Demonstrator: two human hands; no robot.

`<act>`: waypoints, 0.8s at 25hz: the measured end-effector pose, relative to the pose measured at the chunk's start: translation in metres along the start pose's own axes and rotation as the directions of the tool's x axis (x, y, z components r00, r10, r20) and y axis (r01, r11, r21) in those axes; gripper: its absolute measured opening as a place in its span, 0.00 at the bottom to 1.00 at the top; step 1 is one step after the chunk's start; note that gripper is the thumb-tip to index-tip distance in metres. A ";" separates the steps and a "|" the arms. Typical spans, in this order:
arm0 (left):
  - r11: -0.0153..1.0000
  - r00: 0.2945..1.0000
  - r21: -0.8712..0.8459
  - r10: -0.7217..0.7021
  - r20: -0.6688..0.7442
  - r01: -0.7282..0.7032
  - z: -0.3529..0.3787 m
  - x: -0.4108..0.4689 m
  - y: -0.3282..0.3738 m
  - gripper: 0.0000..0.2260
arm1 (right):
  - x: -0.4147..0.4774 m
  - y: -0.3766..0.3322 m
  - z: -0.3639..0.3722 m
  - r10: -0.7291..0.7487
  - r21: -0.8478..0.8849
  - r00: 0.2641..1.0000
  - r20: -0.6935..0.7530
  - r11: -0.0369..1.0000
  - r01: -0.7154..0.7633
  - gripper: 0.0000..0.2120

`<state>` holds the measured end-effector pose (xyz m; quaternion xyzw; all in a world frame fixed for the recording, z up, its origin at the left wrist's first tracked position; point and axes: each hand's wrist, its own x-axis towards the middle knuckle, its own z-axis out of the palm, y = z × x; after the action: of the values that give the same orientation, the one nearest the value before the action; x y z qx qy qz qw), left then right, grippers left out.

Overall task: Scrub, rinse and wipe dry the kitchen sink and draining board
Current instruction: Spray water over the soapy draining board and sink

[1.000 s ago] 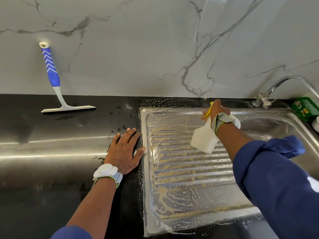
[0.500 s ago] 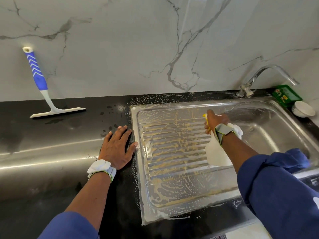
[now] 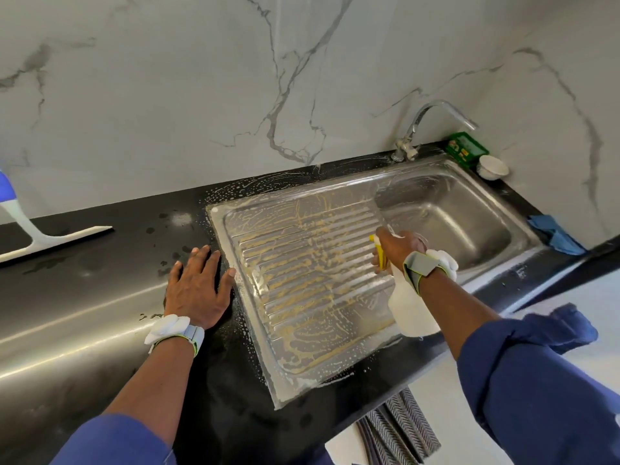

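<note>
the left hand (image 3: 198, 290) lies flat on the black counter (image 3: 100, 297), fingers straight and a little spread, just beside the draining board (image 3: 302, 280). the right hand (image 3: 397, 248) grips a white spray bottle (image 3: 412, 307) with a yellow trigger, fingers curled around its neck — above the board's ribbed part, which is covered with yellowish foam. the sink (image 3: 446, 213) is to the right, under the tap (image 3: 432, 125).

The draining board's (image 3: 295, 280) middle is left open; its right side is blocked by the spray bottle (image 3: 411, 307) gripped in the right hand (image 3: 397, 246), its left edge by the flat left hand (image 3: 196, 290). The basin (image 3: 463, 223) is overhung by the tap (image 3: 405, 148) at its far rim.
</note>
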<state>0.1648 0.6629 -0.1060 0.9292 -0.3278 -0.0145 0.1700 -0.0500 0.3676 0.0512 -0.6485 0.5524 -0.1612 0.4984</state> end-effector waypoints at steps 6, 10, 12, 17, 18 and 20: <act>1.000 1.000 -0.019 -0.002 -0.005 0.002 0.000 -0.002 0.001 0.36 | -0.031 0.066 -0.026 0.153 0.038 0.984 -0.091 0.988 -0.150 0.23; 0.999 1.000 -0.032 -0.006 -0.001 0.006 -0.001 -0.004 0.000 0.37 | -0.070 0.096 -0.042 0.185 0.027 0.966 -0.180 0.983 -0.183 0.21; 1.000 1.000 -0.022 0.008 -0.010 -0.008 -0.001 -0.007 0.001 0.37 | -0.085 0.105 -0.051 0.182 0.000 0.961 -0.207 0.982 -0.186 0.23; 1.000 0.999 -0.026 -0.009 -0.042 0.008 0.006 -0.044 0.030 0.37 | -0.101 0.127 -0.075 0.205 -0.019 0.965 -0.161 0.977 -0.210 0.15; 1.000 0.999 -0.028 -0.014 -0.048 0.013 0.008 -0.054 0.041 0.37 | -0.099 0.131 -0.079 0.199 -0.021 0.966 -0.162 0.978 -0.205 0.16; 0.999 0.998 -0.031 -0.010 -0.070 0.008 0.012 -0.075 0.068 0.36 | -0.088 0.141 -0.086 0.187 -0.020 0.969 -0.160 0.981 -0.192 0.22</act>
<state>0.0628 0.6557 -0.1019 0.9279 -0.3172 0.0122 0.1954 -0.2239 0.4197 0.0038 -0.5868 0.6519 -0.1538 0.4550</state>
